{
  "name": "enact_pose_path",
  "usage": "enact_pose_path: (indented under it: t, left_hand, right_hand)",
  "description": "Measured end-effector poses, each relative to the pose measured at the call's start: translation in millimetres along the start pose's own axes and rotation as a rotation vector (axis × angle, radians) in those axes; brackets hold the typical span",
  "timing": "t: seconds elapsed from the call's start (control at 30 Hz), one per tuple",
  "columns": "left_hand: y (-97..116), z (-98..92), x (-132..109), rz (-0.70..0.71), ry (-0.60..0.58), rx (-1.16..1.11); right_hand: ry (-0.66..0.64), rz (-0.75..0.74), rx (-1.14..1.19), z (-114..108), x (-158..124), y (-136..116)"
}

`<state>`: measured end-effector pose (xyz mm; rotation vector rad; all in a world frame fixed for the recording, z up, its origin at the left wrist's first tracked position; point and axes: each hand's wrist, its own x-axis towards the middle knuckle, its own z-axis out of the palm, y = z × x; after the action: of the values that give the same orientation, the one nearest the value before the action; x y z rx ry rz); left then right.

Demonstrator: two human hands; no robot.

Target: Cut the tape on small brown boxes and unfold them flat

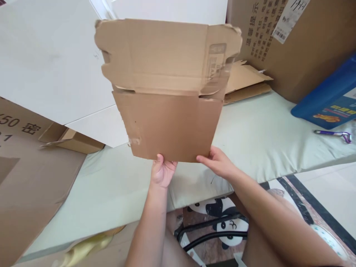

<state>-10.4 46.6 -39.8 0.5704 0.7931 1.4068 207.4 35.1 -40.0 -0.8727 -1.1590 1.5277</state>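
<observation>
A flattened brown cardboard box (169,126) is held up in front of me, its flap side at the top and a printed mark near the upper right. My left hand (163,172) pinches its lower edge, thumb on the near face and fingers behind. Close to the lower right corner, my right hand (218,161) grips the same edge with its thumb in front; most of its fingers are hidden behind the board. Both hands hold the sheet above a pale green padded surface (250,141).
Another piece of cardboard (247,81) lies behind at the right. Large cartons stand at the left (33,178) and back right (311,55). White panels (50,55) fill the back left. A blue package (330,100) and a purple pen-like object (332,133) are at the right.
</observation>
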Motion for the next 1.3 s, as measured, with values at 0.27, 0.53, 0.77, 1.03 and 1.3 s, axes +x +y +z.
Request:
enact_pose_path:
  t: [0.27, 0.53, 0.77, 1.03, 1.3]
  left_hand:
    - [40, -21.0, 2, 0.082, -0.03, 0.101]
    - [23, -14.5, 5, 0.101, 0.038, 0.231]
    - [5, 13.3, 6, 0.002, -0.119, 0.321]
    - [9, 11.3, 3, -0.086, -0.077, 0.419]
    - [2, 14.5, 8, -0.12, -0.092, 0.459]
  right_hand:
    - [0.198, -0.101, 0.017, -29, -2, -20]
    - [-0.041, -0.175, 0.159, -5, -9, -20]
    - [0.317, -0.113, -0.065, -3, -13, -11]
    - [1.159, -0.67, -0.113, -68, -27, -71]
    - [1.175, -0.328, -0.399, -146, 31, -113]
